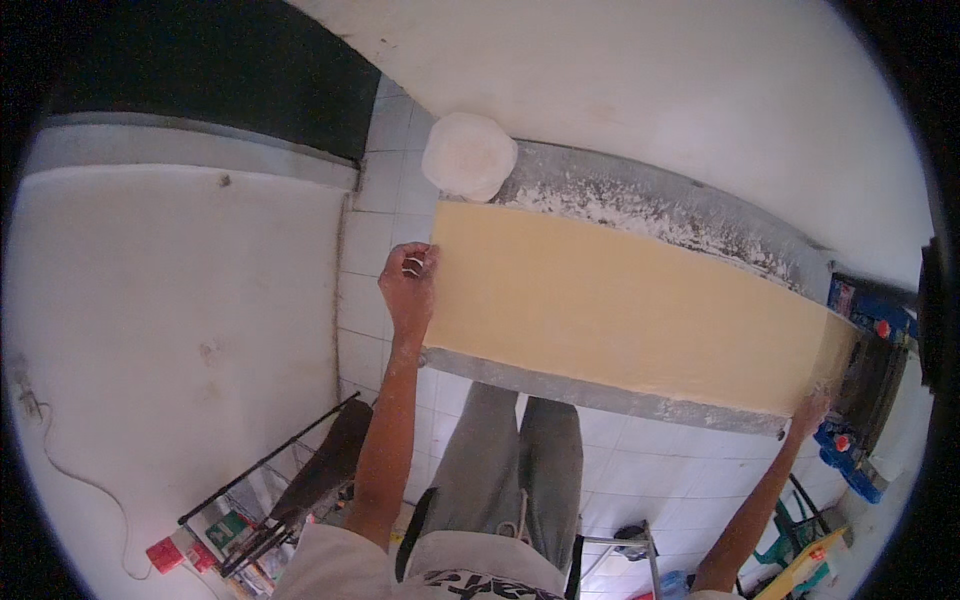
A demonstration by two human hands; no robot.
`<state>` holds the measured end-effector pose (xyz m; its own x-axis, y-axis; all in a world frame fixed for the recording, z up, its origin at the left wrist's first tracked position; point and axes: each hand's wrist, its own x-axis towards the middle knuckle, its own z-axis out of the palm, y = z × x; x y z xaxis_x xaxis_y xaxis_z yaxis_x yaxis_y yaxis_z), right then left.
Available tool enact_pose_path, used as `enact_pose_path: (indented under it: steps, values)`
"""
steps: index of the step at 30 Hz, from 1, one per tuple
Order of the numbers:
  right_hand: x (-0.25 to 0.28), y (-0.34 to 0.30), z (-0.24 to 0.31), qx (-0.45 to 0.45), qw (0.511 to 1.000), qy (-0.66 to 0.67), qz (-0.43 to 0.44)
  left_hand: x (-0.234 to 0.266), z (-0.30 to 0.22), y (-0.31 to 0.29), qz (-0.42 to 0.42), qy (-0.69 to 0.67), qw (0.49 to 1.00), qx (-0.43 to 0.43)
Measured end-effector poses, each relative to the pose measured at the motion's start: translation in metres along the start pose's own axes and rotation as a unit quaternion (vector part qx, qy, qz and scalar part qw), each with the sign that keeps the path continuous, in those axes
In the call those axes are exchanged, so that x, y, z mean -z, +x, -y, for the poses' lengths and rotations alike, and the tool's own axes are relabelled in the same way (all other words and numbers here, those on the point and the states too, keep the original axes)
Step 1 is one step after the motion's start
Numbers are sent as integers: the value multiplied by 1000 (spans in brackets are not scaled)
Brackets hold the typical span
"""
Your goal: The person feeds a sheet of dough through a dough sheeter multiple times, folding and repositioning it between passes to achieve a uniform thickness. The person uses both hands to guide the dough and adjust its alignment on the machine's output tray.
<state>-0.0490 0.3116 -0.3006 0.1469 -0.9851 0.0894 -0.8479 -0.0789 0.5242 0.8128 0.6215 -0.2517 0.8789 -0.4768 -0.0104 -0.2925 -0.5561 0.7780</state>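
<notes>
A long, smooth sheet of pale yellow dough (pixel 620 305) lies across a grey worktop (pixel 600 394) in front of me. At its left edge my left hand (pixel 408 275) is closed, with thumb and fingertips pinched together on the dough's rim. Over at the near right corner, my right hand (pixel 812 408) holds the sheet's edge; its fingers are slightly blurred and partly hard to make out. White flour (pixel 650 222) is scattered along the worktop behind the dough. A round, whitish flour-covered thing (pixel 469 156) sits at the far left corner, just behind the sheet.
Beyond the sheet's right end stands a blue machine (pixel 850 450) with red knobs and a dark middle. A white wall (pixel 700 70) rises behind the worktop. To the lower left is a black metal rack (pixel 270 462) with assorted items. White floor tiles (pixel 640 460) show below.
</notes>
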Motion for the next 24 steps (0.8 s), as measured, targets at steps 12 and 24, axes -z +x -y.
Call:
enact_pose_path:
  steps: [12, 24]
  values:
    - [507, -16, 477, 338, 639, 681, -117, -38, -59, -78, 141, 99, 947, -271]
    - [544, 42, 669, 486, 735, 464, -93, -10, -17, -76, 356, 116, 842, -388]
